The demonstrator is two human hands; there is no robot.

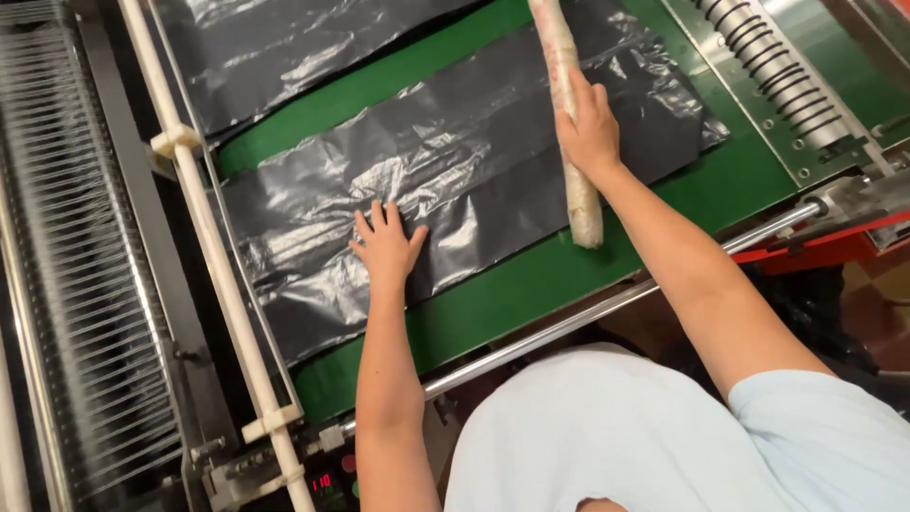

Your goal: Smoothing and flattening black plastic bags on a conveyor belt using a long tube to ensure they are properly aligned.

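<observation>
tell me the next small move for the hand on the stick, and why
Probably draw the stick along the black sheet toward the left hand. The right hand presses it across the sheet's far end, the left hand pins the near part flat, and wrinkles lie between.

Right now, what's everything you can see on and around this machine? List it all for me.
black plastic sheet: one, glossy black, flat on the green bed under both hands
second black sheet: one, black, further up the bed
green bed: one, green, under the sheets
wrapped rod: one, pale, lying across the near sheet
white rail: one, white, along the sheets' left edge
metal comb rack: one, grey, far left
steel bar: one, silver, along the bed's near edge
red frame: one, red, right
light blue shirt: one, bottom
left hand: flat on the near sheet
right hand: gripping the rod
</observation>
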